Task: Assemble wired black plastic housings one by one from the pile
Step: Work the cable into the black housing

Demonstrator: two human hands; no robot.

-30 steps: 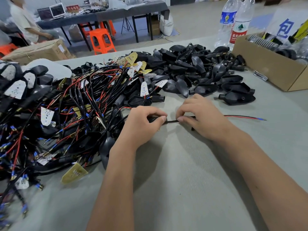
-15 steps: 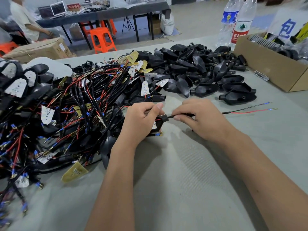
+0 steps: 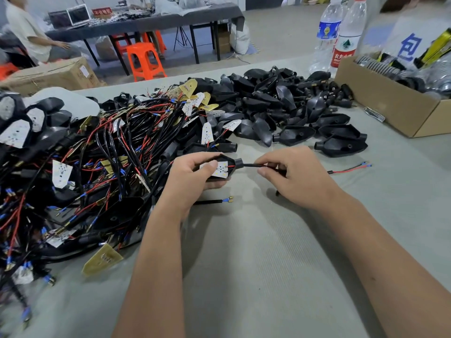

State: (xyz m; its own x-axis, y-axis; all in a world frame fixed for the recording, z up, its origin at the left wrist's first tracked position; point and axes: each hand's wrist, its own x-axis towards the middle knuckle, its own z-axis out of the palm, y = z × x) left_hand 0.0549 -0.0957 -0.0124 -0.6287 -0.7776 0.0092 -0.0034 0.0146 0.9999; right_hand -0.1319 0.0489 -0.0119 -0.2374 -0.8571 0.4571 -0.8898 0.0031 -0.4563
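My left hand grips a black plastic housing with a white LED board seated inside it, thumb pressed on the board. A black sheathed cable comes out of the housing's neck to the right. My right hand pinches that cable just past the neck. The cable's red and black wire ends lie on the table to the right of my right hand. A pile of empty black housings lies behind my hands. A tangle of wired boards fills the left.
A cardboard box of parts stands at the right, with two water bottles behind it. A loose cable end lies under my left hand. Beyond the table are an orange stool, another table and a seated person.
The board has been drawn into the housing as the cable slid right through the neck. My left hand turned the housing so its open side shows. The wire ends moved farther right.
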